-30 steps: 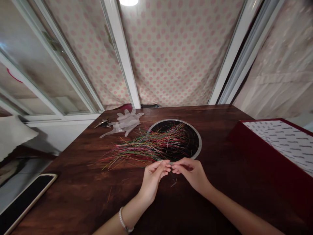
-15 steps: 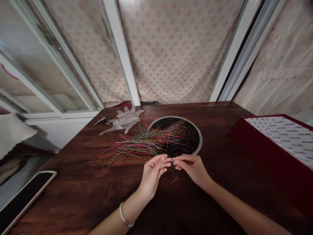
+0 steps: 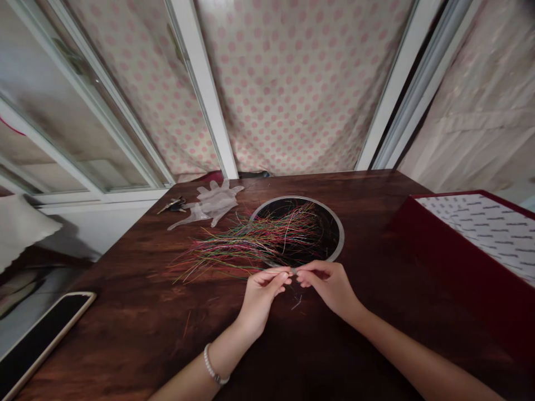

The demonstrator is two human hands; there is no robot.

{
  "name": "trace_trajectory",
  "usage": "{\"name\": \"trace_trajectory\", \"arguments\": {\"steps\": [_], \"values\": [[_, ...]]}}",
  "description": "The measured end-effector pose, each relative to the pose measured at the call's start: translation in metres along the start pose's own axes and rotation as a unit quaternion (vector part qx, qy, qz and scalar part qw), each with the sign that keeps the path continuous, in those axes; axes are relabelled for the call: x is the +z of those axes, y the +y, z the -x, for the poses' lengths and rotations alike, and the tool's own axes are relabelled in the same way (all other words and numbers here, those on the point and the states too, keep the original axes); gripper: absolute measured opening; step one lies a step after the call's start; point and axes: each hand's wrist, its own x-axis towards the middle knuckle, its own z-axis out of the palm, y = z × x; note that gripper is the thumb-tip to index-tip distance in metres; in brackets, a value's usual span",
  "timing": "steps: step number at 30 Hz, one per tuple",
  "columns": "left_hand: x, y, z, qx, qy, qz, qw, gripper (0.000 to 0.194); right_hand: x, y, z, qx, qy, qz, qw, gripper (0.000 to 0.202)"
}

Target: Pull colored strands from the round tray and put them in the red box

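A loose bundle of thin coloured wires (image 3: pixel 246 240) lies across the table, its right part over a round black plate with a silver rim (image 3: pixel 341 236). Just in front of the plate's near edge, my left hand (image 3: pixel 263 292) is closed in a pinch, a beaded bracelet on its wrist. My right hand (image 3: pixel 328 284) pinches right beside it, the fingertips almost meeting. What the fingertips hold is too small and dark to make out. Below them a few short wire scraps (image 3: pixel 296 302) lie on the wood.
The dark wooden table (image 3: pixel 167 334) bears a clear plastic glove (image 3: pixel 215 201) and a bunch of keys (image 3: pixel 173 205) at the back left. A phone (image 3: pixel 45 337) lies at the left edge. On the right stands a dark red box (image 3: pixel 443 262) with a white patterned inside.
The view has shifted slightly. Both hands stay in nearly the same place, still pinching, with the fingers of my left hand a little more closed together. The wires lie as before.
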Motion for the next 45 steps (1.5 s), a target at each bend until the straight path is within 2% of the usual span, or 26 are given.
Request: {"name": "trace_trajectory", "arguments": {"steps": [6, 11, 15, 21, 26, 32, 38, 45], "values": [[0.000, 0.003, 0.000, 0.039, -0.024, -0.034, 0.998, 0.017, 0.000, -0.008, -0.003, 0.056, -0.028, -0.056, 0.996, 0.021], [0.000, 0.003, 0.001, 0.076, -0.042, -0.031, 0.996, 0.015, 0.000, -0.009, -0.002, 0.063, -0.043, -0.063, 0.995, 0.024], [0.001, 0.003, 0.001, 0.077, -0.059, 0.007, 0.995, 0.013, 0.000, -0.010, -0.001, 0.060, -0.057, -0.074, 0.994, 0.025], [0.001, 0.006, 0.002, 0.037, -0.086, 0.075, 0.993, 0.018, -0.002, -0.010, 0.001, 0.082, -0.104, -0.115, 0.985, 0.027], [0.001, 0.007, 0.002, -0.005, -0.131, 0.134, 0.982, 0.018, -0.005, -0.006, 0.000, 0.133, -0.183, -0.205, 0.952, 0.027], [0.001, 0.007, 0.003, -0.075, -0.187, 0.172, 0.964, 0.025, -0.010, -0.008, 0.000, 0.175, -0.254, -0.222, 0.925, 0.029], [-0.005, 0.007, 0.003, -0.116, -0.220, 0.161, 0.955, 0.024, -0.013, -0.008, 0.000, 0.198, -0.277, -0.229, 0.912, 0.026], [-0.006, 0.015, 0.003, -0.130, -0.242, 0.100, 0.956, 0.019, -0.019, -0.016, -0.002, 0.196, -0.270, -0.199, 0.921, 0.023]]}}
